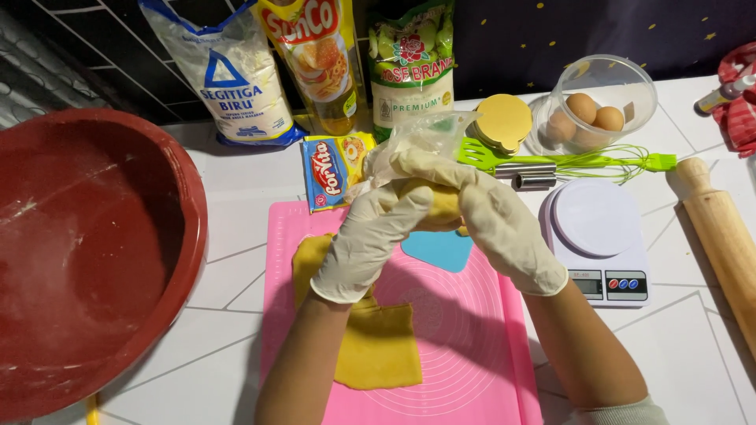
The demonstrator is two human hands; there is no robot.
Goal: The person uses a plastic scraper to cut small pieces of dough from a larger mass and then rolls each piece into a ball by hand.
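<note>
While two gloved hands, left (370, 240) and right (492, 216), are closing their fingers together around one yellow dough lump (437, 206) above the pink mat (472, 346), one flat dough sheet (374, 338) is lying on it. Three bags (315, 55) are standing behind, one red basin (87, 252) sitting left. One scale (602, 244) and one rolling pin (720, 236) are lying right; a clear bowl (602, 98) is holding three eggs (587, 118).
</note>
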